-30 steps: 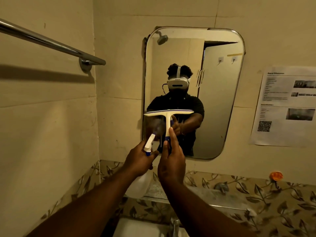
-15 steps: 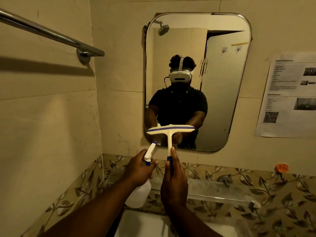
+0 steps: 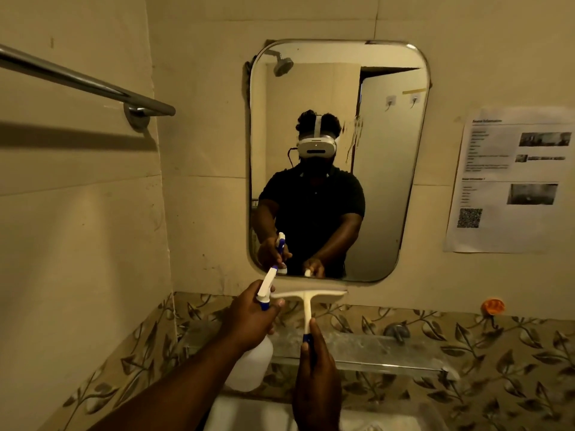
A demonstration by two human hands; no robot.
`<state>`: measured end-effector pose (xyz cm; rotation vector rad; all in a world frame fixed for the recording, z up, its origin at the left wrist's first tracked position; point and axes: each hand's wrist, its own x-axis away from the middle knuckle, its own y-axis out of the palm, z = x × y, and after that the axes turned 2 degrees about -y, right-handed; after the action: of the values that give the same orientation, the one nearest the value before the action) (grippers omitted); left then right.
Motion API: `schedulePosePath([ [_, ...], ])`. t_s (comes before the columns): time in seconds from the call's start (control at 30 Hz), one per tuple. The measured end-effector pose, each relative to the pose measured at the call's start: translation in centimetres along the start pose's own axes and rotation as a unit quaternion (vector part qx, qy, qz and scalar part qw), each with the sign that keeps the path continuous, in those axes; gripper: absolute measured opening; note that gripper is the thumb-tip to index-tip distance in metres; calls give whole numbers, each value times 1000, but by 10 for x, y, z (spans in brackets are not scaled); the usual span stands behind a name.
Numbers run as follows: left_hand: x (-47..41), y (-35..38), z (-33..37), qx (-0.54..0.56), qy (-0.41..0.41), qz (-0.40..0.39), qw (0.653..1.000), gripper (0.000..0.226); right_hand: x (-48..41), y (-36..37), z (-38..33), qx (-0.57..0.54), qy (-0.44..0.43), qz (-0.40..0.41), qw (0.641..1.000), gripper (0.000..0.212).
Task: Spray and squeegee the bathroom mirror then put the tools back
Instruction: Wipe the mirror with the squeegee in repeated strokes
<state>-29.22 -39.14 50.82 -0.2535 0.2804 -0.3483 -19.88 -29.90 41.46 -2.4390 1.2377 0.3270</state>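
A rounded wall mirror (image 3: pixel 389 169) hangs straight ahead and reflects a person in a headset. My left hand (image 3: pixel 249 317) grips a white spray bottle (image 3: pixel 253 363) by its neck, and its white-and-blue nozzle points up toward the mirror's lower left corner. My right hand (image 3: pixel 315 377) holds a cream squeegee (image 3: pixel 307 301) by its blue-ended handle. The blade lies level just below the mirror's bottom edge, against or close to the wall.
A glass shelf (image 3: pixel 373 346) runs along the leaf-patterned tiles under the mirror. A white basin (image 3: pixel 249 415) sits below my arms. A metal towel bar (image 3: pixel 87 80) juts from the left wall. A printed sheet (image 3: pixel 510 181) is taped at the right, an orange hook (image 3: pixel 492 306) below it.
The squeegee has come down from the mirror's lower half to just under its bottom edge. My left hand with the bottle has stayed beside it.
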Motion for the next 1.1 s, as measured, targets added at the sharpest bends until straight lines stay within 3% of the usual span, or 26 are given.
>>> schedulePosePath([
  [0.27, -11, 14, 58, 25, 72, -4, 997, 37, -31, -52, -28, -45, -46, 86, 994, 43],
  [0.6, -44, 45, 180, 48, 151, -24, 987, 39, -152, -140, -197, -90, -222, 80, 968, 43],
  [0.87, -72, 57, 291, 54, 183, -6, 982, 40, -228, -171, -310, -104, -214, 85, 968, 38],
  [1.1, -81, 59, 310, 54, 167, 10, 984, 39, -226, -171, -308, -85, -213, 78, 970, 43],
])
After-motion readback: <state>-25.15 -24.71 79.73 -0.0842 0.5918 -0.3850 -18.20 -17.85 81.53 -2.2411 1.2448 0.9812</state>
